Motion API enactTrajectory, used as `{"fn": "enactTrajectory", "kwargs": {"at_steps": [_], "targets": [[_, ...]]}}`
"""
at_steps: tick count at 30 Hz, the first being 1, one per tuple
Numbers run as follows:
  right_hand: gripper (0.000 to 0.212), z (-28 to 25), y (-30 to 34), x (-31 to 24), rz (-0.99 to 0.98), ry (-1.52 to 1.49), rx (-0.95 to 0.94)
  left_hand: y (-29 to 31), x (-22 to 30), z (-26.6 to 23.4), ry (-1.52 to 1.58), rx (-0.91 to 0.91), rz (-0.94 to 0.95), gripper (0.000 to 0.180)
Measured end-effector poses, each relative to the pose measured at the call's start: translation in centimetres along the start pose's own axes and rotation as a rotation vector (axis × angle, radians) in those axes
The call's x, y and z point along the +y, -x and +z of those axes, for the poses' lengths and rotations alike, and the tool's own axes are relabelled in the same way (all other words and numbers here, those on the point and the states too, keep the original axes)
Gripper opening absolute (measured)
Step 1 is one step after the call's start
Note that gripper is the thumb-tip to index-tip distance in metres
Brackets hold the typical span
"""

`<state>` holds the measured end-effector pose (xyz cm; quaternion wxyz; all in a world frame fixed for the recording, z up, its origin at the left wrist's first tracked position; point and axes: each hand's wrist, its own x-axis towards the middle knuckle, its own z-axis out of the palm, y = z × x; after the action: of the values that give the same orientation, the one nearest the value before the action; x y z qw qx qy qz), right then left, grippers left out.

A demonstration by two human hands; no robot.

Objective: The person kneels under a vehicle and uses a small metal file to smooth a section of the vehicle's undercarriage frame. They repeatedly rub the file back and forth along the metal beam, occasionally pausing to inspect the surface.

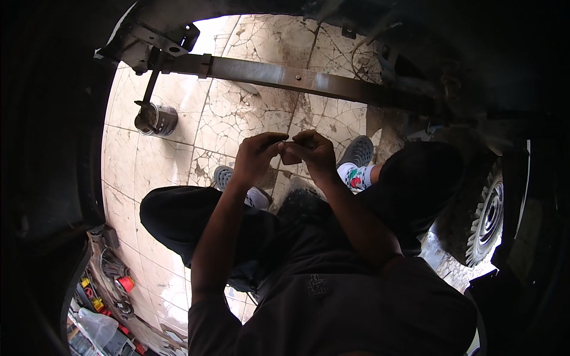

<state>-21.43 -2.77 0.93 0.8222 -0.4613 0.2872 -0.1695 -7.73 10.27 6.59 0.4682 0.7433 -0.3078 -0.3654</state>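
You hold both hands raised in front of you, close together, with the fingertips almost meeting. Your right hand (313, 153) grips a small reddish-brown piece (290, 157) between bent fingers and thumb; the piece sits in the middle, between the two hands and just under the fingertips. Your left hand (256, 155) has its fingers curled in toward the same piece, the thumb and index fingertips at its edge, but you cannot tell from this view whether they pinch it or only touch it. The piece is too small and dark to make out what it is.

You sit with your knees spread, in dark trousers (184, 216) and a dark shirt (356, 296). A grey perforated clog (358, 149) is on your right foot, over a white sock (356, 177) with a red and green pattern; another grey clog (223, 175) shows past your left forearm.

Beyond your hands, a long metal bar (267, 74) crosses the view, sloping down to the right, with a dark bracket (169, 44) at its left end. Under that end, a dark round can (161, 120) stands on the cracked, stained tile floor (178, 157). To your right is a wheel (490, 213) with a chunky tyre. At lower left, a clear plastic bag (98, 326) lies among red and yellow items (95, 301).
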Motion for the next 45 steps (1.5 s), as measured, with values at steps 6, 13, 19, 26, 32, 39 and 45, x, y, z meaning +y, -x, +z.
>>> {"fn": "enactTrajectory", "kwargs": {"at_steps": [6,13,19,26,32,39,45], "targets": [[0.032,-0.4,0.0,-1.8,0.02,0.017,-0.035,0.2,0.6,-0.4,0.18,-0.066,0.043,0.029],[0.037,-1.0,-0.5,-0.3,0.188,-0.211,-0.077,0.7,0.7,0.1,0.251,-0.059,-0.109,0.043],[0.038,-1.5,-0.6,0.0,0.255,-0.382,-0.122,0.9,1.6,1.6,0.554,0.128,-0.129,0.058],[0.035,-1.3,-0.1,0.3,0.268,-0.472,-0.149,0.9,0.6,0.2,0.544,-0.05,-0.264,0.052],[0.032,-0.6,0.3,0.8,0.262,-0.454,-0.105,1.2,1.5,0.4,0.689,-0.023,-0.36,0.049],[0.03,-0.8,0.6,0.7,0.303,-0.455,-0.14,0.9,0.5,0.8,0.817,-0.05,-0.34,0.051],[0.027,-1.4,0.3,0.7,0.235,-0.459,-0.146,0.5,0.7,1.2,0.593,-0.065,-0.188,0.05]]}}
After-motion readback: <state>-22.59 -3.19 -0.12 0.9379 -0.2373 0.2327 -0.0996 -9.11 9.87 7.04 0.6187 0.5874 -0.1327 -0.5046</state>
